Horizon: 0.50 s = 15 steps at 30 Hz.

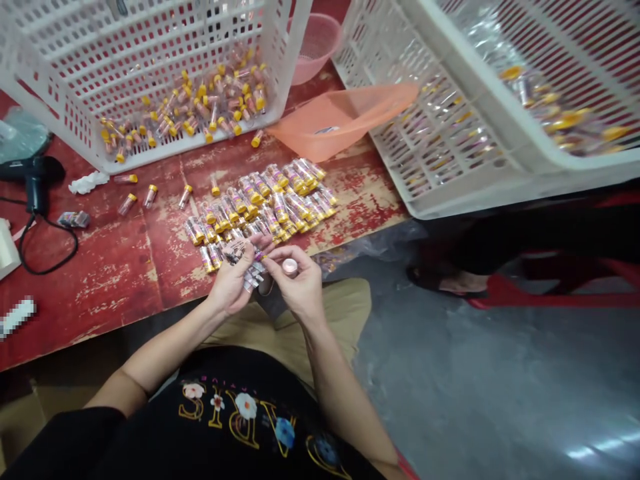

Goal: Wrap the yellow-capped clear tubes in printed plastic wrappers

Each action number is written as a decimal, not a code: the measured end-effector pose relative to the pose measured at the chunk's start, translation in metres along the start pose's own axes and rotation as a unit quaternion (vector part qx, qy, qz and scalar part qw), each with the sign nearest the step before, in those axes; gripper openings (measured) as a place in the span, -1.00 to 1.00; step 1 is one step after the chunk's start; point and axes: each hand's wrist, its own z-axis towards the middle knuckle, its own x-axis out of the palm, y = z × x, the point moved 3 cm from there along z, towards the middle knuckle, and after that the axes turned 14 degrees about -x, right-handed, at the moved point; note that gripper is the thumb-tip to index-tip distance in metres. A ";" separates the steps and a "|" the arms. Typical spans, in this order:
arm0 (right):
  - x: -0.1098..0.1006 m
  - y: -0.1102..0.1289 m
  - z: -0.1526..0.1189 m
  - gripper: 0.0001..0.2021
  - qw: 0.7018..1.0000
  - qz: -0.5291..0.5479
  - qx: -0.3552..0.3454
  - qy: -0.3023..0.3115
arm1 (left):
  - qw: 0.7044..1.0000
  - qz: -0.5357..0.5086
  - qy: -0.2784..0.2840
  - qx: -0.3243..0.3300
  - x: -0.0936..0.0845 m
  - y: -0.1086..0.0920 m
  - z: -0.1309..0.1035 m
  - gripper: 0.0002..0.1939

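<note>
Near the table's front edge, my left hand (234, 280) holds a bunch of small shiny wrappers (253, 275) across its palm and fingers. My right hand (300, 283) is close beside it, thumb and forefinger pinched at the edge of the bunch. A small round tube with a pale end (289, 267) is held in the curled fingers of my right hand. Just beyond both hands, rows of wrapped tubes with yellow caps (245, 203) lie on the red table (125, 267). A few loose yellow-capped tubes (151, 196) lie to the left of the rows.
A white crate (60, 113) with many capped tubes lies at the back left. An orange basket (345, 113) and a pink basket (317, 47) stand beside it. Another white crate (450, 180) is at the right. A black hair dryer (35, 180) lies left. A person's foot (463, 283) shows at right.
</note>
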 end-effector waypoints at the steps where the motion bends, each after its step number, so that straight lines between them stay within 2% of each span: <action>1: -0.002 0.000 0.000 -0.70 1.000 0.005 0.002 -0.008 | 1.000 0.003 -0.004 0.009 0.000 0.001 0.000 -0.60; 5: -0.002 -0.004 0.000 -0.61 0.998 0.023 0.014 -0.048 | 0.999 0.025 -0.019 0.045 0.000 0.001 -0.003 -0.57; 7: 0.000 -0.006 0.000 -0.68 0.998 0.007 0.003 -0.066 | 0.996 0.032 -0.039 0.073 0.000 0.001 -0.003 -0.58; 9: 0.002 -0.005 0.001 -0.77 0.996 -0.033 -0.031 -0.074 | 0.992 0.029 -0.070 0.103 -0.003 0.000 -0.002 -0.58; 12: 0.001 0.001 0.005 -0.81 0.982 -0.107 -0.121 -0.094 | 0.986 0.001 -0.104 0.130 -0.006 -0.004 0.001 -0.56; 13: 0.001 0.004 0.006 -0.81 0.977 -0.120 -0.141 -0.105 | 0.987 -0.009 -0.105 0.125 -0.007 -0.006 0.003 -0.56; 15: -0.002 0.006 0.009 -0.80 0.974 -0.124 -0.139 -0.125 | 0.991 -0.023 -0.096 0.094 -0.007 -0.008 0.005 -0.59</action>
